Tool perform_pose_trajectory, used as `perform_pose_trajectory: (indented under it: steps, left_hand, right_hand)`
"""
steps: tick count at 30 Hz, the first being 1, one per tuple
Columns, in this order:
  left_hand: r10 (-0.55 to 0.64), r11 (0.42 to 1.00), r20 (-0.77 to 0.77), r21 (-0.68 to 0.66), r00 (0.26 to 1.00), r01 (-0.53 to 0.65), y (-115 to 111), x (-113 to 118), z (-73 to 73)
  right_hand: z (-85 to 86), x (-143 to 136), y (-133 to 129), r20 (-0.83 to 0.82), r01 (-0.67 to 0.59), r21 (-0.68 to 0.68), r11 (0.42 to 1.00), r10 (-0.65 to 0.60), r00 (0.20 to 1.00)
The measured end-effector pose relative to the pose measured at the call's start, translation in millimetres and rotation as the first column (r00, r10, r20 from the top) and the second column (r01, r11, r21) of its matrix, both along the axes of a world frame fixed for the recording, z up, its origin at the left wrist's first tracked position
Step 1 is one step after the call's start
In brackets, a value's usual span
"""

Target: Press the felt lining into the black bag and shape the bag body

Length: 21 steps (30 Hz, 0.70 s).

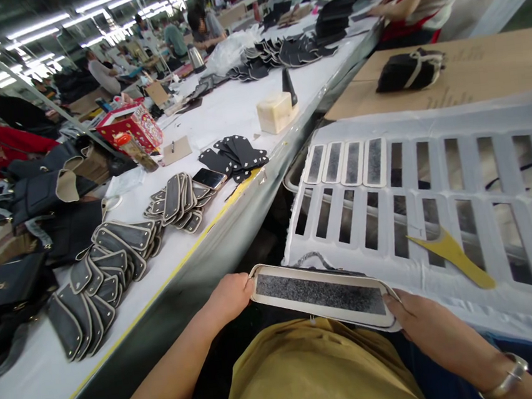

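Just above my lap I hold a long bag base panel (319,291) by its two ends. It has rounded corners, a cream border and a dark, speckled strip along the middle. My left hand (233,298) pinches its left end with closed fingers. At the other end, my right hand (416,315) is closed round the edge, its fingertips partly hidden behind the panel. A dark edge and a grey cord show behind it. Similar smaller pieces (351,163) lie in a row on the white slotted rack (294,247) to the right, where a yellow scraper-like tool (460,262) also rests.
Along the white table (220,113) at left lie stacked grey trimmed pieces (107,259), a phone (209,178), black cut pieces (238,153) and a cream block (274,113). Dark bags (45,202) crowd its far side. A wrapped black bundle (408,71) sits on cardboard; people work beyond.
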<state>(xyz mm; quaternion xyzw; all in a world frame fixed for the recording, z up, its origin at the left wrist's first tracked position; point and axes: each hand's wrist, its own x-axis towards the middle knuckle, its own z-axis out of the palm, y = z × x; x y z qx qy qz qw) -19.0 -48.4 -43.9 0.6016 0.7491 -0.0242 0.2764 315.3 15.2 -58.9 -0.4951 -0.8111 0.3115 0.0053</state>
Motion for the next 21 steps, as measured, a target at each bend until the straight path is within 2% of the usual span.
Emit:
perform_pose_trajectory:
  steps: [3, 5, 8, 11, 13, 15, 17, 19, 21]
  left_hand:
    - [0.032, 0.999, 0.175, -0.035, 0.984, -0.026, -3, -5, -2.2]
    - [0.063, 0.997, 0.24, -0.054, 0.969, -0.052, -4, -8, -4.0]
    - [0.115, 0.992, 0.241, -0.074, 0.964, -0.1, 0, -10, -7.4]
    - [0.193, 0.978, 0.264, -0.129, 0.945, -0.164, 5, -9, -9.9]
    - [0.202, 0.977, 0.245, -0.121, 0.948, -0.177, 7, -7, -10.1]
    - [0.193, 0.98, 0.198, -0.083, 0.961, -0.18, 6, -7, -9.6]
    - [0.213, 0.976, 0.256, -0.091, 0.943, -0.196, 2, -8, -9.7]
    - [0.274, 0.961, 0.408, -0.147, 0.871, -0.233, -5, -9, -11.4]
    - [0.326, 0.945, 0.489, -0.162, 0.809, -0.283, -12, -9, -14.4]
  right_hand:
    - [-3.8, 4, 0, 0.038, -0.071, 0.001, 0.998, 0.07, 0.997]
    - [-6.6, 6, 0, 0.03, -0.097, 0.005, 0.995, 0.096, 0.995]
    - [-10.6, 7, 1, 0.042, -0.097, 0.028, 0.995, 0.095, 0.995]
    - [-13.4, 8, 0, 0.104, -0.156, 0.043, 0.987, 0.15, 0.983]
    - [-12.9, 8, 0, 0.113, -0.172, 0.05, 0.984, 0.166, 0.98]
    - [-10.4, 7, 1, 0.076, -0.133, 0.062, 0.989, 0.128, 0.989]
    - [-7.1, 5, 2, 0.026, -0.063, 0.04, 0.997, 0.062, 0.998]
    - [-5.0, 3, 3, -0.006, 0.0, -0.019, 1.0, 0.0, 1.0]
    - [-5.0, 3, 4, -0.018, 0.026, -0.061, 0.998, -0.028, 0.999]
